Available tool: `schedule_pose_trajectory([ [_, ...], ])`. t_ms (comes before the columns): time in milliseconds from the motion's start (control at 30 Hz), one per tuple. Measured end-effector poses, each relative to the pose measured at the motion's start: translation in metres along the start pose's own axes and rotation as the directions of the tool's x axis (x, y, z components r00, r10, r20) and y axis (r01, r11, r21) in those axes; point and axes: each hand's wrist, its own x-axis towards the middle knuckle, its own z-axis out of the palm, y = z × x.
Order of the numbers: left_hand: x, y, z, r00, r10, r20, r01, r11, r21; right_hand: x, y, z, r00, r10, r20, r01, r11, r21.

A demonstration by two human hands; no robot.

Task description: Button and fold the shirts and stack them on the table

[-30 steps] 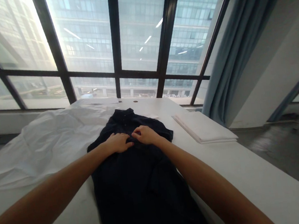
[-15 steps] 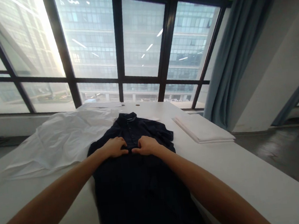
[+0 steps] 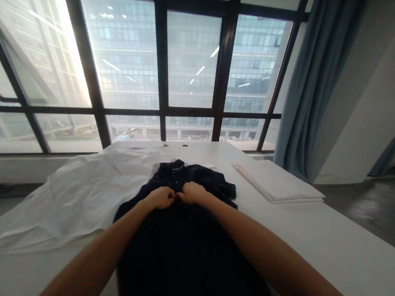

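A dark navy shirt (image 3: 181, 262) lies flat on the white table (image 3: 334, 237), collar toward the window. My left hand (image 3: 161, 197) and my right hand (image 3: 192, 192) meet at the shirt's front opening just below the collar. The fingers of both hands are curled and pinch the dark cloth at the button strip. Both forearms stretch over the shirt's body and hide part of it.
A crumpled white garment (image 3: 72, 199) is spread on the table to the left of the dark shirt. A folded white stack (image 3: 279, 186) sits at the right. Large windows stand behind the table, a blue curtain (image 3: 316, 69) hangs at the right.
Both hands have closed from lying flat into a pinch on the shirt's front strip and drawn close together. The camera view has tipped down slightly.
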Motion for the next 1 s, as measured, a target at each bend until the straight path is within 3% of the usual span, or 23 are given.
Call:
schedule_pose_trajectory([
  [100,0.008,0.013,-0.007,0.984,-0.178,-0.015,0.178,0.984,0.003,0.019,-0.002,0.007,0.996,0.03,-0.089,-0.03,1.0,0.005],
  [233,0.006,0.027,0.001,0.946,-0.279,-0.168,0.284,0.959,0.007,0.032,0.004,0.015,0.994,0.033,-0.1,-0.02,0.992,0.125],
  [333,-0.001,0.031,0.012,0.933,-0.203,-0.297,0.215,0.977,0.009,0.031,0.017,0.02,0.998,0.057,-0.006,-0.048,0.898,0.436],
  [433,-0.005,0.031,0.019,0.925,-0.055,-0.377,0.057,0.998,-0.006,0.025,0.03,0.029,0.999,0.052,0.018,-0.049,0.678,0.734],
  [500,-0.006,0.03,0.02,0.92,-0.008,-0.391,-0.009,0.999,-0.043,0.022,0.037,0.035,0.999,0.027,-0.018,0.0,0.553,0.833],
  [600,-0.004,0.028,0.021,0.916,-0.01,-0.401,-0.043,0.991,-0.123,0.02,0.044,0.041,0.997,-0.041,-0.066,0.077,0.474,0.877],
  [733,-0.003,0.026,0.024,0.917,-0.051,-0.395,-0.022,0.984,-0.177,0.021,0.045,0.044,0.99,-0.093,-0.103,0.136,0.487,0.863],
  [1000,0.004,0.022,0.03,0.91,-0.094,-0.403,-0.037,0.951,-0.305,0.023,0.043,0.045,0.986,-0.081,-0.148,0.164,0.664,0.729],
])
